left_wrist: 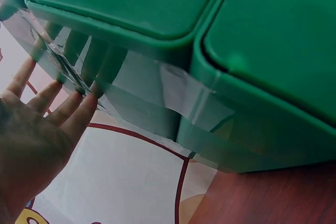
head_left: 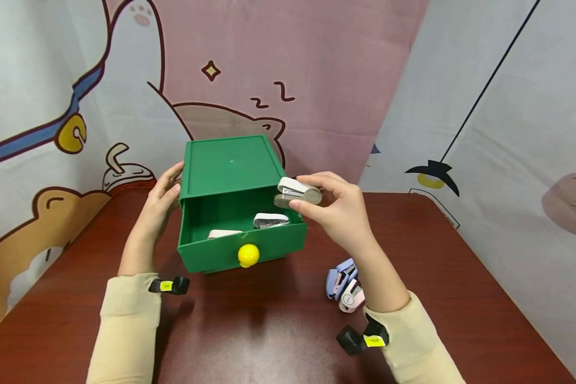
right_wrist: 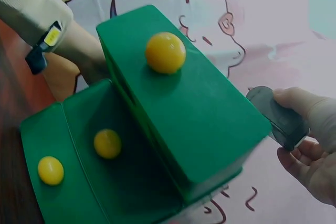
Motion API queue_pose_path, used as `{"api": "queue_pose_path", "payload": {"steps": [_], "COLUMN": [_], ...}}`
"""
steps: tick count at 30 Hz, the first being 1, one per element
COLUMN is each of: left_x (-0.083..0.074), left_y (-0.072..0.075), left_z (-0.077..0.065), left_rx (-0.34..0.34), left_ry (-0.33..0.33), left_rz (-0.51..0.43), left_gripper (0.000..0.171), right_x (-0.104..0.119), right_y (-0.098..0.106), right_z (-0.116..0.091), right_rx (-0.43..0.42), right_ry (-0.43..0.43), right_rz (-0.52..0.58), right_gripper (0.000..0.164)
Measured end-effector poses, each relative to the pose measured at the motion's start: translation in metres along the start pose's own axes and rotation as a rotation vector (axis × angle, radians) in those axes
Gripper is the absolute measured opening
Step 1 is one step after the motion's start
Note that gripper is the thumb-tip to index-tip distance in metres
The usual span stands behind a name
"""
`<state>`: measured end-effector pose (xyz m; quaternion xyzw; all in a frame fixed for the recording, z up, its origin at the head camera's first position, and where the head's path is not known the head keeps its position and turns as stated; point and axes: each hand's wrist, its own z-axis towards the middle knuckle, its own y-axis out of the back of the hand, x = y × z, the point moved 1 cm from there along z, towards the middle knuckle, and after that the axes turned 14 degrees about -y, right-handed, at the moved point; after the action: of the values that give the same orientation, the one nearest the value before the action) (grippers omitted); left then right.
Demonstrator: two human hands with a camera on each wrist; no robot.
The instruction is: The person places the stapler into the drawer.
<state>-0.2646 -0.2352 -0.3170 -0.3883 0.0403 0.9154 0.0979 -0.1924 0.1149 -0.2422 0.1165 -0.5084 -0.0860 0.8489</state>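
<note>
A green drawer cabinet point(head_left: 231, 165) has its top drawer point(head_left: 278, 242) pulled out, with a yellow knob point(head_left: 248, 255) on the front. Inside lie a white stapler point(head_left: 271, 220) and another white piece point(head_left: 224, 233), mostly hidden by the drawer front. My right hand point(head_left: 348, 210) pinches a white and grey stapler point(head_left: 298, 193) between thumb and fingers, just above the drawer's right side. My left hand point(head_left: 157, 205) is at the cabinet's left side; in the left wrist view its straight fingers point(left_wrist: 79, 116) rest against the see-through side wall.
A purple stapler point(head_left: 338, 277) and a pink stapler point(head_left: 352, 296) lie together on the brown table point(head_left: 249, 341), beside my right forearm. In the right wrist view, lower drawers point(right_wrist: 79, 156) with yellow knobs appear closed. A patterned curtain point(head_left: 345, 69) hangs behind the table.
</note>
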Motion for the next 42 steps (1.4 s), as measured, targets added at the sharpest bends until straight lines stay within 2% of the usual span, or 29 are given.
{"api": "queue_pose_path", "payload": {"steps": [5, 10, 24, 30, 36, 42], "left_x": [-0.001, -0.002, -0.003, -0.003, -0.002, -0.002], "left_y": [0.000, -0.001, -0.003, -0.002, -0.002, -0.002], "left_z": [0.000, 0.000, 0.000, 0.000, -0.001, 0.000], "left_rx": [-0.002, 0.002, -0.003, -0.005, -0.002, 0.001], "left_ry": [0.000, 0.004, 0.016, 0.008, 0.006, 0.007], "left_rz": [0.002, 0.000, 0.012, 0.003, 0.001, 0.005], "left_gripper": [0.052, 0.052, 0.053, 0.053, 0.052, 0.052], "right_x": [0.007, 0.013, 0.022, 0.020, 0.021, 0.026], "right_y": [-0.017, -0.030, -0.049, -0.052, -0.054, -0.056], "right_z": [0.005, 0.011, 0.028, 0.030, 0.031, 0.035], "right_rx": [0.078, 0.153, 0.342, 0.375, 0.394, 0.433], "right_ry": [0.009, -0.044, -0.166, -0.235, -0.269, -0.319], "right_rz": [0.016, 0.000, -0.207, -0.268, -0.305, -0.400], "right_gripper": [0.035, 0.035, 0.037, 0.039, 0.038, 0.036]}}
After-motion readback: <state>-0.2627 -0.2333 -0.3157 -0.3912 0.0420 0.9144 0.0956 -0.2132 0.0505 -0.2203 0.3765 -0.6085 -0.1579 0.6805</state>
